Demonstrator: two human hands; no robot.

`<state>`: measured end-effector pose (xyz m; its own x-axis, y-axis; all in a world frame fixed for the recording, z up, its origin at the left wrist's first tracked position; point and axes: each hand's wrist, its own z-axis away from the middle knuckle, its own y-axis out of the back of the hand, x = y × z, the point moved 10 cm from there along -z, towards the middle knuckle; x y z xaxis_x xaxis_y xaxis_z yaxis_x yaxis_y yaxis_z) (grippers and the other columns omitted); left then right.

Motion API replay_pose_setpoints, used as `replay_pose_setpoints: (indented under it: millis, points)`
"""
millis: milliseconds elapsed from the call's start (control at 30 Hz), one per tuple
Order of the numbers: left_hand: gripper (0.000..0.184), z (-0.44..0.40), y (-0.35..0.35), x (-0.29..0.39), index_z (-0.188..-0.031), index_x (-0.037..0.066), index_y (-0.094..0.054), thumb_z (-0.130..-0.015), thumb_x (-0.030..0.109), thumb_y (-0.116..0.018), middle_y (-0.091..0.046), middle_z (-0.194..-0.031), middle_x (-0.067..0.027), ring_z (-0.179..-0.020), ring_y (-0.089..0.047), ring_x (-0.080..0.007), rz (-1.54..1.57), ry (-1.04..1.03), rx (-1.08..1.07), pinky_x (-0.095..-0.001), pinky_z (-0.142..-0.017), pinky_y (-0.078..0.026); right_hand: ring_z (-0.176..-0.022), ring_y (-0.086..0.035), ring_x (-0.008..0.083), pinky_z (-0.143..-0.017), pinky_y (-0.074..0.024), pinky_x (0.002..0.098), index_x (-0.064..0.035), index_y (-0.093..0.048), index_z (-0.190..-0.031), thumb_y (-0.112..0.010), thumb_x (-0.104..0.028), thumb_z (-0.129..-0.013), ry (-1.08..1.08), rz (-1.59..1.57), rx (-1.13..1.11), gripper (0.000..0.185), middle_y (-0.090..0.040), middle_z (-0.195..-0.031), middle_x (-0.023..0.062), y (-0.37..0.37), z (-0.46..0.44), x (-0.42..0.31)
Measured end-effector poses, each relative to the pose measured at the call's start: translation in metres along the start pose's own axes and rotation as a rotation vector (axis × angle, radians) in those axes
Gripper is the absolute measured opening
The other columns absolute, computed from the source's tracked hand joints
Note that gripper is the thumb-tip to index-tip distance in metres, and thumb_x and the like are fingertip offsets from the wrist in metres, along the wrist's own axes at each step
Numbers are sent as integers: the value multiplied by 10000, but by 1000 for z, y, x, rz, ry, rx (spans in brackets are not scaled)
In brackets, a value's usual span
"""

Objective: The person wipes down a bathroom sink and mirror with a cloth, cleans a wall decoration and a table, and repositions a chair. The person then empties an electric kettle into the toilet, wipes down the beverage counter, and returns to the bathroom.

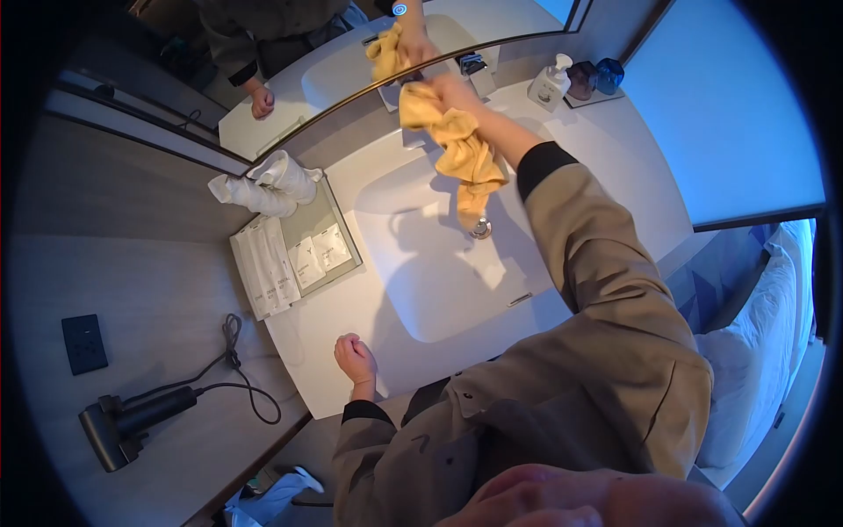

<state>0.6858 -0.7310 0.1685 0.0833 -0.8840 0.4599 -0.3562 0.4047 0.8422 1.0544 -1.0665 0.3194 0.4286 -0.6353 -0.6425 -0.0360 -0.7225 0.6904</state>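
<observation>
A yellow cloth (470, 156) is bunched in my right hand (455, 95), whose fingers are closed on it by the mirror's lower edge. The cloth hangs down over the white sink (413, 312), and its lower end is close to the round metal drain (480, 229). The cloth and hand hide most of the tap (413, 139). On the front left of the counter (307, 373) rests my left hand (355, 360), curled into a loose fist with nothing visible in it.
A tray (349, 241) at the left carries rolled white towels (285, 178) and paper packets (320, 252). A pump bottle (549, 85) and dark glasses (606, 77) stand at the back right. A hair dryer (123, 426) with a looped cord is at the left. A mirror (325, 66) spans the back.
</observation>
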Motion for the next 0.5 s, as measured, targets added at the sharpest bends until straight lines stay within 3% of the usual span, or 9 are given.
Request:
replay_pose_setpoints:
  millis: [33, 100, 167, 267, 400, 467, 500]
  points:
    - [46, -2, 2, -2, -735, 62, -473, -705, 31, -457, -499, -741, -100, -719, -478, -295, -6, -6, 4, -388, -664, -373, -997, -523, 340, -849, -421, 337, -74, -549, -1107, -489, -245, -823, 110, 62, -23, 337, -504, -1176, 172, -13, 0, -10]
    - [45, -3, 6, 1, -735, 54, -475, -710, 25, -450, -496, -730, -106, -713, -477, -297, -14, -17, 5, -385, -659, -377, -1156, -427, 315, -933, -367, 343, -108, -479, -1210, -499, -146, -809, -1, -68, -199, 404, -392, -1300, 162, -20, 48, -4]
    - [47, -7, 6, 6, -735, 45, -477, -714, 20, -443, -493, -718, -113, -708, -476, -300, -1, -32, 7, -382, -654, -380, -1220, -343, 314, -969, -344, 350, -112, -469, -1216, -540, -84, -755, 170, -10, -195, 467, -367, -1324, 140, -4, 99, -27]
    - [55, -3, 6, 0, -739, 66, -468, -695, 32, -464, -498, -735, -98, -713, -478, -291, -36, -8, -10, -386, -661, -371, -1285, -236, 280, -1018, -284, 340, -127, -467, -1222, -540, -9, -714, 160, 6, -179, 527, -339, -1346, 127, -4, 108, -35]
    - [50, -2, 0, 1, -742, 62, -465, -701, 33, -459, -499, -738, -100, -714, -478, -291, -37, -8, -3, -385, -663, -370, -1252, -296, 291, -988, -314, 332, -114, -548, -1138, -543, -16, -702, 134, -151, -273, 446, -362, -1331, 121, 1, 99, -25]
    - [47, -5, 5, 2, -741, 61, -465, -704, 34, -457, -499, -738, -101, -714, -478, -292, -45, -18, -7, -384, -663, -371, -1096, -464, 302, -893, -390, 338, -81, -620, -1001, -546, -47, -703, 188, 152, 44, 310, -509, -1167, 137, 33, 95, -34]
    - [40, -6, 7, 5, -734, 52, -463, -710, 23, -452, -493, -728, -104, -706, -474, -293, -36, -32, 6, -381, -655, -372, -1096, -464, 302, -893, -390, 338, -81, -620, -1001, -546, -47, -703, 188, 151, 42, 310, -509, -1167, 137, 36, 90, -37]
